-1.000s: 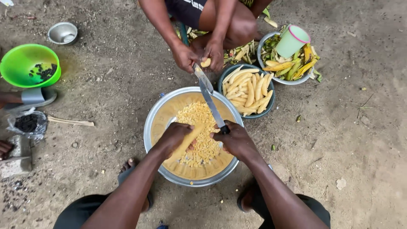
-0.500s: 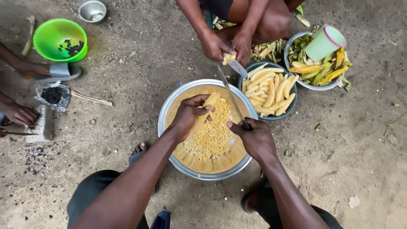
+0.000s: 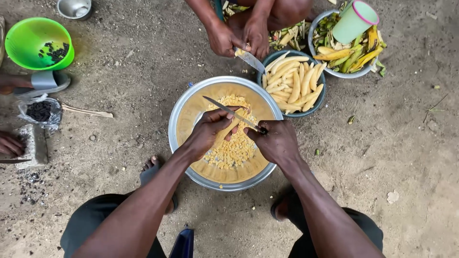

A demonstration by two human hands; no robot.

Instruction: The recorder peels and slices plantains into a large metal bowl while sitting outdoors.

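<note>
Grip of the right hand is closed around the dark handle of a long knife, whose thin blade runs up and to the left, crossing over the left hand. Grip of the left hand is closed around a peeled plantain, holding it just under the blade above the middle of the large metal basin. Both hands sit well inside the basin's rim. Yellow plantain pieces lie heaped on the basin's floor beneath the hands, leaving a bare band all round them.

Beyond the far rim, touching or nearly touching it, stands a dark bowl of peeled plantains. Behind that sits a metal bowl of peels with a pale green cup resting in it. A second person's hands hold a smaller knife just above the dark bowl's left edge.

Far left, well apart, stand a green plastic bowl, a small metal bowl and a plastic bag of dark contents. Open dirt ground lies to the right of the basin.
</note>
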